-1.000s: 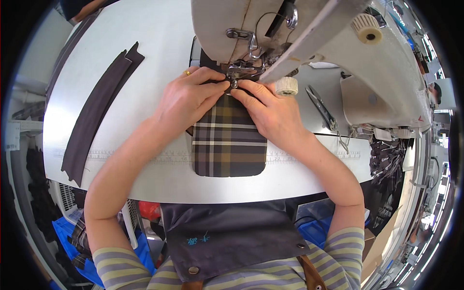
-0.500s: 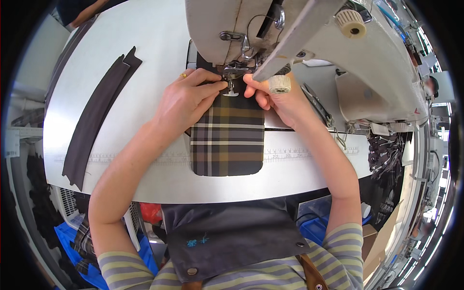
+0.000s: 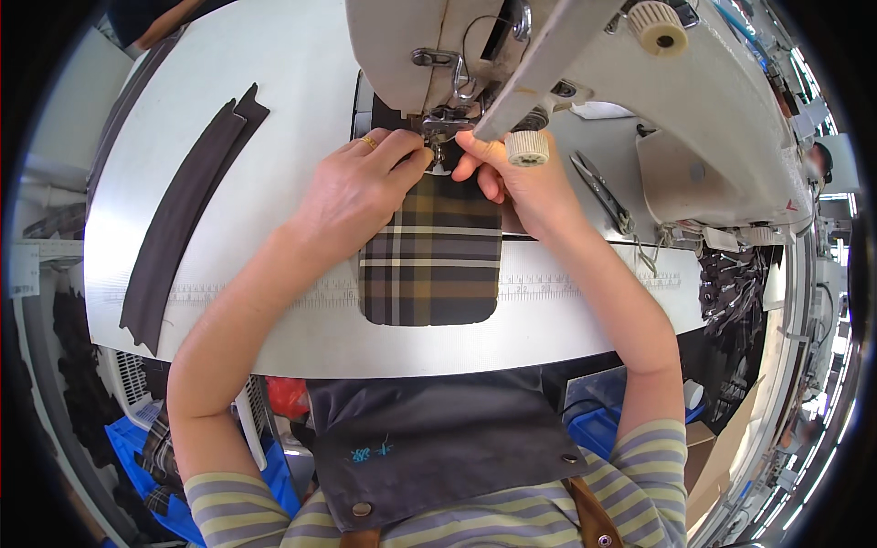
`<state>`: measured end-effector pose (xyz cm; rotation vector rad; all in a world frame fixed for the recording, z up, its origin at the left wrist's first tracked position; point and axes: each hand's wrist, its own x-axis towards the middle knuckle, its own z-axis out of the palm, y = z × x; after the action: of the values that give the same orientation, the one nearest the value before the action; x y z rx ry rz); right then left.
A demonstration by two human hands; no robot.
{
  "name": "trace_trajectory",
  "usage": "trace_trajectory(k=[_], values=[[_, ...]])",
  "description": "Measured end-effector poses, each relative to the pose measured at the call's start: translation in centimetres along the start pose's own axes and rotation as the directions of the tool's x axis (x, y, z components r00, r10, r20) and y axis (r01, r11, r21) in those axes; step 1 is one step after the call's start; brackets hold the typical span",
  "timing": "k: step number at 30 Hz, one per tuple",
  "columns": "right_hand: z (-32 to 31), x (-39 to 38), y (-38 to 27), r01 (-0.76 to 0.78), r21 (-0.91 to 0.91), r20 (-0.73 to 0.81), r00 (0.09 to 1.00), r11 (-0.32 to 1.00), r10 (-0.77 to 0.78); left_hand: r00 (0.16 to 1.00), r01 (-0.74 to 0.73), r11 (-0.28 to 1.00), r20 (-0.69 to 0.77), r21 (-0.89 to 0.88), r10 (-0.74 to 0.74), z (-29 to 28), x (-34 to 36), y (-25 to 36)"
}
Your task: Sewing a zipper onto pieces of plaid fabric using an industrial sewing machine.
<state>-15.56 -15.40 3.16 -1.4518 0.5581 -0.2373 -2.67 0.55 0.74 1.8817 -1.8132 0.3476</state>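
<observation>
A plaid fabric piece (image 3: 429,265) with rounded near corners lies under the sewing machine (image 3: 448,119), its far end at the presser foot (image 3: 438,157). My left hand (image 3: 365,187), with a ring on one finger, is closed in a pinch beside the needle area; what its fingertips hold is hidden. To the right of the foot, my right hand (image 3: 530,183) is closed, with thumb and curled fingers near the needle. Whatever is between them is too small to make out. Dark fabric lies under the machine head around the foot.
Two dark fabric strips (image 3: 187,219) lie on the table's left side. Thread snips (image 3: 603,192) rest on the right, beside the machine's body. A printed ruler (image 3: 548,290) crosses the near tabletop. Below the left edge stand a white basket (image 3: 132,388) and a blue bin (image 3: 128,457).
My left fingers have curled tighter and shifted slightly right, towards the needle. My right hand has shifted slightly up and left. The plaid piece appears slightly farther away.
</observation>
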Motion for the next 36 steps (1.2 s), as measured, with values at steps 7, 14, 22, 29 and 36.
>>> trace_trajectory(k=[7,14,22,29,36], values=[[-1.6,-0.3,0.1,0.107,-0.307,0.065,0.994,0.946,-0.092,0.991,0.082,0.957,-0.078,-0.277,-0.107,0.7,-0.3,-0.9],[0.2,0.1,1.7,0.653,-0.748,0.571,0.540,-0.121,-0.618,0.987,0.126,0.903,-0.040,-0.411,-0.156,0.0,-0.2,-1.4],[0.2,1.3,2.3,0.665,-0.696,0.609,0.345,-0.271,-0.714,0.984,0.142,0.935,-0.057,-0.323,-0.169,-0.1,0.2,-0.6],[0.1,1.5,2.4,0.673,-0.704,0.566,0.338,-0.227,-0.752,0.982,0.101,0.977,-0.137,-0.185,-0.128,0.7,0.2,-0.4],[-1.0,0.6,2.3,0.689,-0.724,0.458,0.506,0.023,-0.731,0.946,0.282,0.877,-0.039,-0.390,-0.322,0.1,1.2,-0.3]])
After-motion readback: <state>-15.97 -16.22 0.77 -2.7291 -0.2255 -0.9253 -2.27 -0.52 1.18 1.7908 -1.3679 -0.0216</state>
